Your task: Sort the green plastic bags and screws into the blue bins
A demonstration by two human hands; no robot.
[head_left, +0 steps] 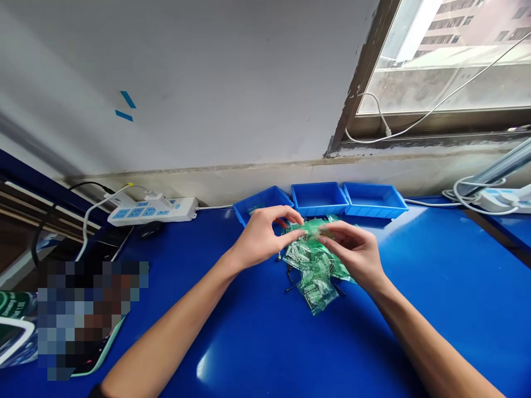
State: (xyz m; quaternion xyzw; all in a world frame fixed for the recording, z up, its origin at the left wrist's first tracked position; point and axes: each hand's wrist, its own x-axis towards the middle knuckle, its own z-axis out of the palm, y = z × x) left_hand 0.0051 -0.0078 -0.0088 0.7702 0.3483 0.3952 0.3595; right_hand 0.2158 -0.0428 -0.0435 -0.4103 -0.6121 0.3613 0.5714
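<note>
My left hand [263, 236] and my right hand [357, 251] meet over the middle of the blue table, each with thumb and fingers pinched. Between them is a small green-tinted clear plastic bag [311, 228], gripped at both sides; its contents are too blurred to make out. Just below lies a pile of similar green plastic bags [317, 290] with small light-coloured parts inside. Dark screws [290, 288] poke out around the pile's edges. Part of the pile is hidden behind my right hand.
Three blue bins stand along the wall: a left bin [265, 200], a middle bin [319, 199] and a right bin [375, 200]. A power strip [153, 211] with cables and a black mouse [149, 229] sit at the left. A metal post [493, 168] rises at the right.
</note>
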